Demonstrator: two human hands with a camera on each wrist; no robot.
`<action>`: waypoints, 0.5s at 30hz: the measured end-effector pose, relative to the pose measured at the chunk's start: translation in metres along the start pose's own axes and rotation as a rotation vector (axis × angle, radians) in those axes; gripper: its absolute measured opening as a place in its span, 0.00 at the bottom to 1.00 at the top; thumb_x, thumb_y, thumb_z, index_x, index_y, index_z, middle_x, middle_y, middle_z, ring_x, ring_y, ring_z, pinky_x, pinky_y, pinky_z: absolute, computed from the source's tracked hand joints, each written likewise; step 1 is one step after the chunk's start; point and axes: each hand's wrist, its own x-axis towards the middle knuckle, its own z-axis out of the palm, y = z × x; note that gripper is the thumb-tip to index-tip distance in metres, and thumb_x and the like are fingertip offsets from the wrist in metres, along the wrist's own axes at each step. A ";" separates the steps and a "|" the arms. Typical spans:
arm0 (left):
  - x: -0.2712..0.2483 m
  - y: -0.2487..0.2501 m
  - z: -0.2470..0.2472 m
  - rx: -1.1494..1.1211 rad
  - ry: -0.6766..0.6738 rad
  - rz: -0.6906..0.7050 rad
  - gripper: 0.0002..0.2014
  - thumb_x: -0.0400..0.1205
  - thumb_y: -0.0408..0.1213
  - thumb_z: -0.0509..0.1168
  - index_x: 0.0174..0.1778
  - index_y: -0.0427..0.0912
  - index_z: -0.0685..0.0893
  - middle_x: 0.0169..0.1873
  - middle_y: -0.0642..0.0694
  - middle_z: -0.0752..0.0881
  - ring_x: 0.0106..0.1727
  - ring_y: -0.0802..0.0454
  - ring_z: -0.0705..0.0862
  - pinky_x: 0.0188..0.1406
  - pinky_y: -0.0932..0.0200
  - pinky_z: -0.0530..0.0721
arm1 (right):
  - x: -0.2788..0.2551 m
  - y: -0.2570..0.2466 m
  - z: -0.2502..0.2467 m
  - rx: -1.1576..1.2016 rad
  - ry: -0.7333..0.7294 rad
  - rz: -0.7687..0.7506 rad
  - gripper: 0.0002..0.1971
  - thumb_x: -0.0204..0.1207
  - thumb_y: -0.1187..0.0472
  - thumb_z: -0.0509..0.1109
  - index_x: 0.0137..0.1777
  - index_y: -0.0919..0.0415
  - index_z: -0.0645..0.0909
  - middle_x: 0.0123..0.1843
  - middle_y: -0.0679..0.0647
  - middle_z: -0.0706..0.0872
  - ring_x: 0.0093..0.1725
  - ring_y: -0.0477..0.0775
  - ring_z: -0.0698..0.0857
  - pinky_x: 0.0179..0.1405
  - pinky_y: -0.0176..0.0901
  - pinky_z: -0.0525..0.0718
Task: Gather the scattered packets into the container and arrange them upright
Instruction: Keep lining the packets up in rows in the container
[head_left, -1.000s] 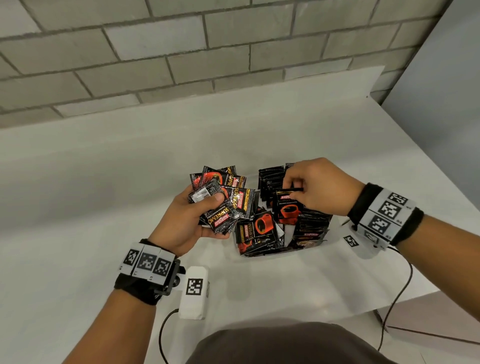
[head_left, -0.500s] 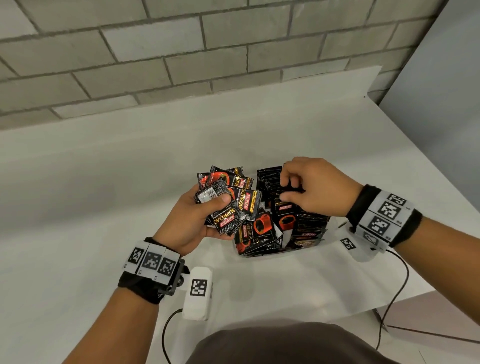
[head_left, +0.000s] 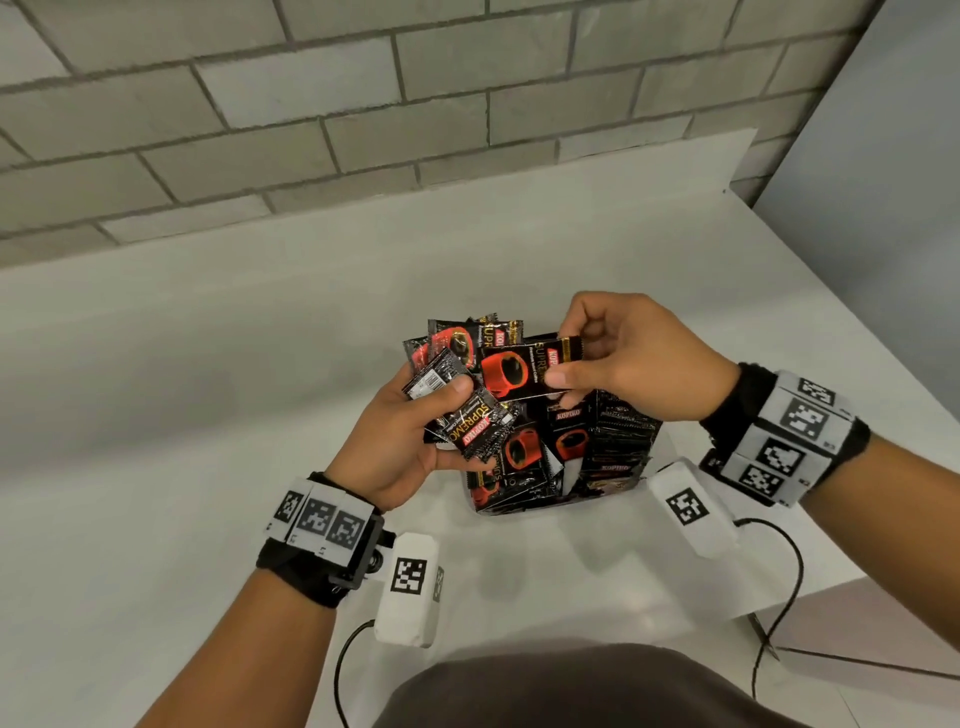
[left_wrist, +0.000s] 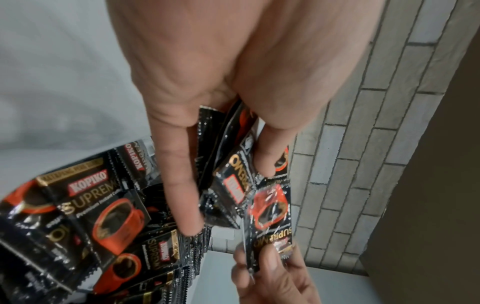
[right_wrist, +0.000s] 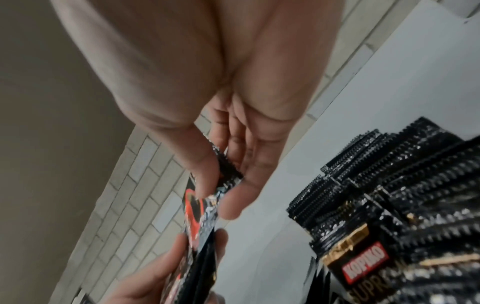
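While both hands work at the centre of the head frame, these lines hold:

Left hand (head_left: 400, 441): fingers curled round a fanned bunch of packets (head_left: 467, 415), thumb pressed across the front of the bunch; it sits left of centre in the frame.

Right hand (head_left: 634, 358): thumb and fingers pinch the right end of 1 packet (head_left: 519, 371), held flat and sideways just right of the bunch, its left end overlapping it.

Pinched packet: glossy black foil, red cup filled with dark coffee, gold band at one end, red "KOPIKO" tag and pale "SUPREMO" lettering; serrated short edges.

Bunch in the left hand: the same black-and-red foil, crinkled and shiny; 1 shows a white barcode panel, another its "SUPREMO" print turned diagonally.

Container (head_left: 519, 512): below and right of the hands, lower centre of the frame; its walls are mostly hidden by its contents.

Packets in the container (head_left: 618, 441): on the right side a tight upright row, zigzag top edges lined up; on the left side several lean loosely with cup faces showing.

Tabletop (head_left: 208, 364): pale, plain, filling the middle of the frame.

Wall (head_left: 311, 104): grey brick across the top of the frame.
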 end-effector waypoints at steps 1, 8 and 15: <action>0.000 0.000 -0.002 -0.004 0.009 0.000 0.21 0.79 0.37 0.72 0.69 0.48 0.83 0.64 0.39 0.90 0.56 0.34 0.92 0.45 0.29 0.90 | 0.000 0.000 -0.003 0.010 -0.008 -0.005 0.12 0.72 0.73 0.79 0.50 0.70 0.80 0.45 0.67 0.90 0.37 0.61 0.92 0.39 0.53 0.93; -0.001 0.003 -0.017 0.016 0.132 0.029 0.20 0.76 0.39 0.73 0.66 0.49 0.85 0.61 0.39 0.92 0.55 0.37 0.93 0.40 0.35 0.92 | 0.005 0.011 -0.031 -0.331 0.045 -0.119 0.06 0.85 0.65 0.67 0.54 0.59 0.86 0.43 0.54 0.89 0.35 0.49 0.90 0.48 0.46 0.86; -0.004 0.005 -0.033 0.012 0.162 0.017 0.24 0.80 0.38 0.72 0.74 0.43 0.80 0.64 0.35 0.89 0.58 0.32 0.91 0.40 0.38 0.91 | 0.004 0.029 -0.016 -0.725 -0.077 -0.227 0.07 0.80 0.63 0.74 0.55 0.54 0.90 0.48 0.42 0.85 0.42 0.36 0.82 0.48 0.28 0.76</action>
